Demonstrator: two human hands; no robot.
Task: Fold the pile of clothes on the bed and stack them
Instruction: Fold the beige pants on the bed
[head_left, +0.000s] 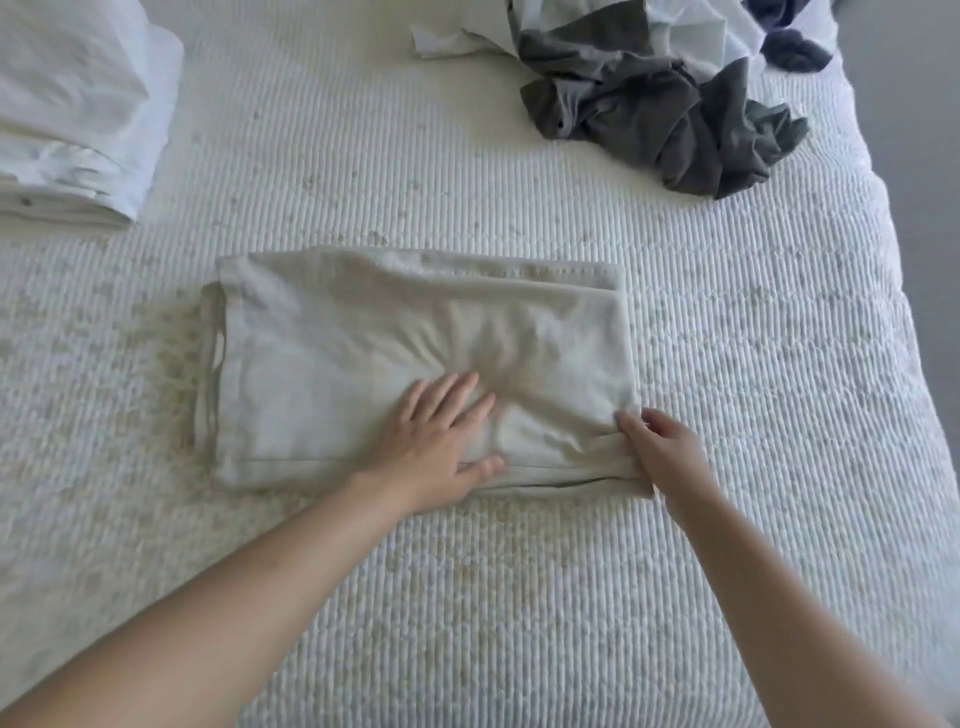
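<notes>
Folded cream garment (415, 358) lies flat mid-bed on the ribbed white bedspread (519, 597). L hand (441, 436) rests palm-down on its near half, fingers straight & spread, pressing the cloth. R hand (660, 447) at the garment's near-right corner, fingers curled, pinching the edge layers. Far-right of the garment: unfolded pile, grey clothes (660, 114) w/ white pieces mixed in. Far-left of it: stack of folded whites (72, 130), well apart
</notes>
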